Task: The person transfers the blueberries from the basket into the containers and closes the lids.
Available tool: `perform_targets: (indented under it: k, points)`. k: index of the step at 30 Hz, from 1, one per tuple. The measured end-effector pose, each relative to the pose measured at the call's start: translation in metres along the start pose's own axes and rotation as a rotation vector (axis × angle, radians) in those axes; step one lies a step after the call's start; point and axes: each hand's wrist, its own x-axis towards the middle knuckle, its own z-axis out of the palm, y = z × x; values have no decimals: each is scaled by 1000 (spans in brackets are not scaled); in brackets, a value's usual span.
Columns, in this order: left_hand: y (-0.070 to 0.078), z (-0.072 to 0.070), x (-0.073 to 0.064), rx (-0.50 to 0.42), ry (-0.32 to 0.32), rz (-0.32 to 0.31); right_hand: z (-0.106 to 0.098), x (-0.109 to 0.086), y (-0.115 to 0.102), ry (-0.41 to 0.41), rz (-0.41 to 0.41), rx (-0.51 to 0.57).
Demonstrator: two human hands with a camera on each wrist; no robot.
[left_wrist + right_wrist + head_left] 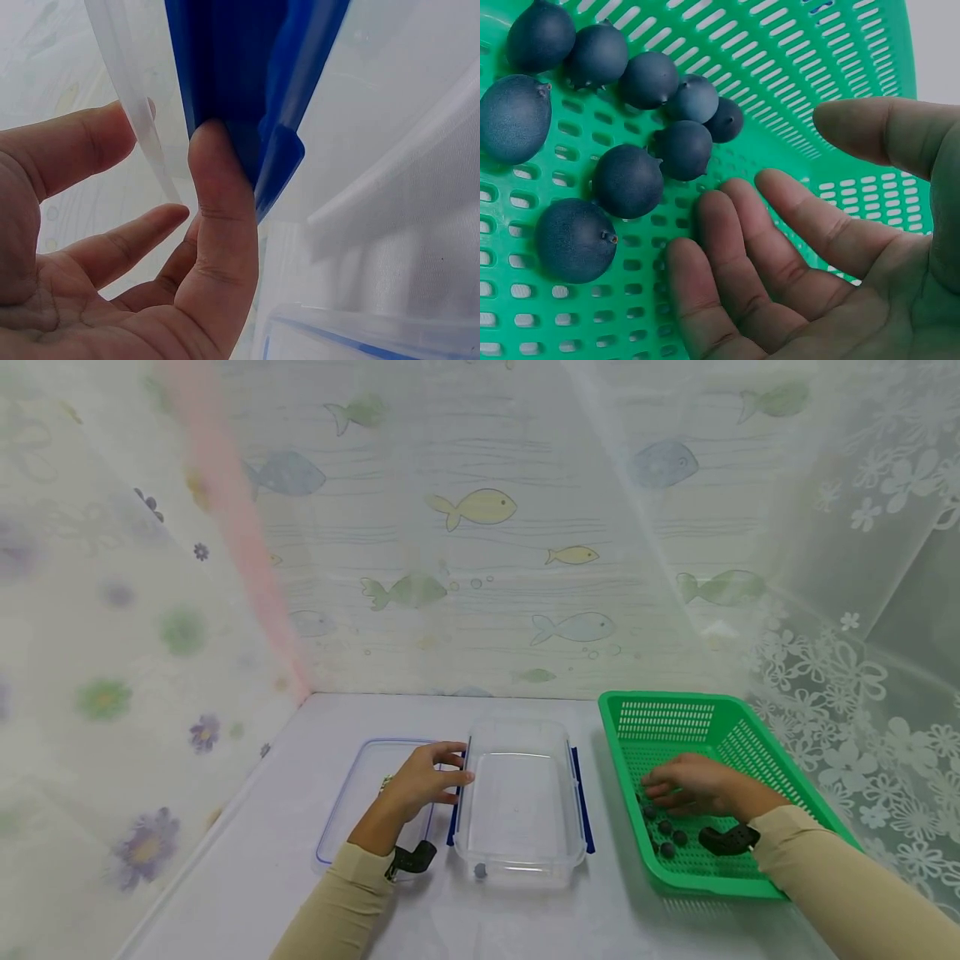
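At the left rim of a clear plastic storage box [521, 806], my left hand [423, 783] touches the edge with spread, relaxed fingers. In the left wrist view, one fingertip lies against the blue latch [232, 67], and another shows beyond the clear rim. One dark blue ball-shaped fruit [481, 871] is at the box's near left corner. Inside a green plastic basket [712, 887] my right hand [693, 783] hovers with loosely bent fingers and nothing held. Several dark blue round fruits [628, 181], each with a small stub, lie on the basket floor beside its fingertips.
A clear lid [348, 802] with a blue seal lies flat left of the box, partly under the left forearm. A second blue latch [582, 802] hangs out along the box's right side. Printed curtains [480, 568] enclose the white table [262, 860] at the back and sides.
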Motion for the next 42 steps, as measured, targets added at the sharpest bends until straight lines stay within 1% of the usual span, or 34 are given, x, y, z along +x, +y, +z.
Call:
perform_targets:
  k: [6, 10, 16, 23, 32, 36, 42]
  points:
    - [0, 0, 0, 5, 0, 4, 1, 2, 2, 4, 15, -18]
    - [-1, 0, 0, 9, 4, 2, 3, 5, 2, -2, 8, -25]
    - [-2, 1, 0, 5, 5, -6, 7, 10, 4, -12, 5, 10]
    - [0, 1, -1, 3, 6, -4, 6, 14, 9, -50, -28, 17]
    - [0, 1, -1, 4, 3, -1, 7, 12, 6, -106, -65, 23]
    - [0, 1, -1, 3, 3, -4, 6, 9, 3, -103, -78, 35]
    - [-1, 0, -1, -3, -1, -1, 2, 9, 1, -72, -87, 55]
